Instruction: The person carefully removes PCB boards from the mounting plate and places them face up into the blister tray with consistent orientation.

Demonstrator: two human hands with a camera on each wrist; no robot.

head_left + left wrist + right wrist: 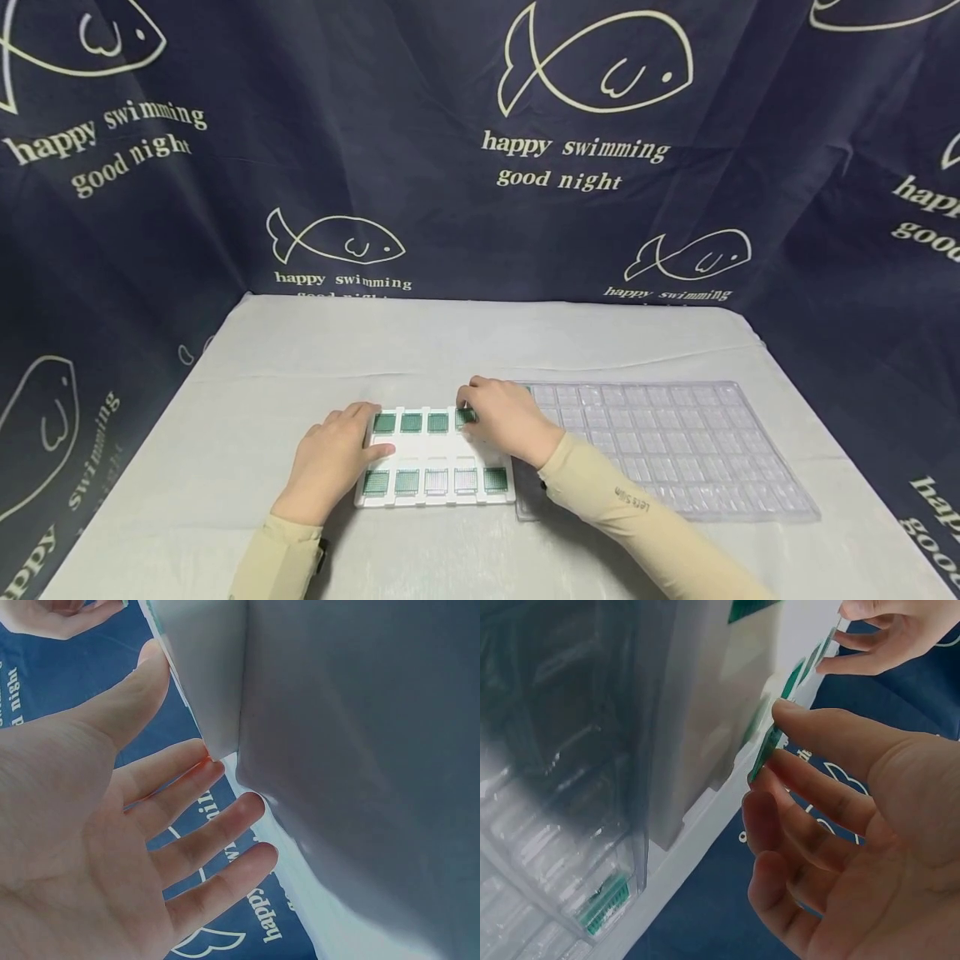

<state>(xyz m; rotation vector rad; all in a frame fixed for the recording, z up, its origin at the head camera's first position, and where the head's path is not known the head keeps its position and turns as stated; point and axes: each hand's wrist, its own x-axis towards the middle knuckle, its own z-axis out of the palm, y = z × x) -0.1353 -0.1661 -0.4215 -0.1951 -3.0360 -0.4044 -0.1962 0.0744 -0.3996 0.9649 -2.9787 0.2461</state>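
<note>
A white tray [420, 448] holds small green circuit boards, such as this board [411, 422], in two rows of slots. My left hand [330, 458] rests at the tray's left edge, thumb on top, the other fingers fairly straight along the side. At the upper right slot, my right hand [510, 421] pinches a green circuit board [765, 752] between thumb and forefinger; in the right wrist view the board stands tilted on edge. To the right lies a clear plastic tray [675, 467] of many compartments, with one green board [604, 904] in a corner compartment.
A white cloth [450, 342] covers the table. Dark blue curtains [450, 167] printed with fish and lettering stand around the back and sides. The clear tray's left edge lies close against the white tray's right side, beneath my right forearm [622, 500].
</note>
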